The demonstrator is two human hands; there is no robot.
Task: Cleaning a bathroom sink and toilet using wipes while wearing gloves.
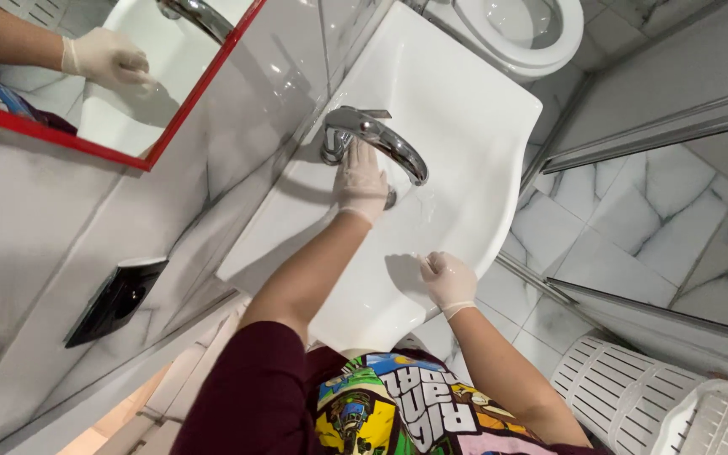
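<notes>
The left hand (361, 179), gloved, lay flat with fingers spread in the basin of the sink (457, 109), just beside the base of the tap (377, 139) at its 6 o'clock. The right hand (448, 281), also gloved, was curled into a loose fist on the sink's front rim at 5 o'clock; whether it held anything, I cannot tell. The sink looked rigid, fixed, glossy and likely slippery when wet; the chrome tap seemed smooth, best gripped around its neck.

White ceramic sink (457, 109), glossy and wet; curved chrome faucet (381, 139) mounted at its wall-side rim.
</notes>
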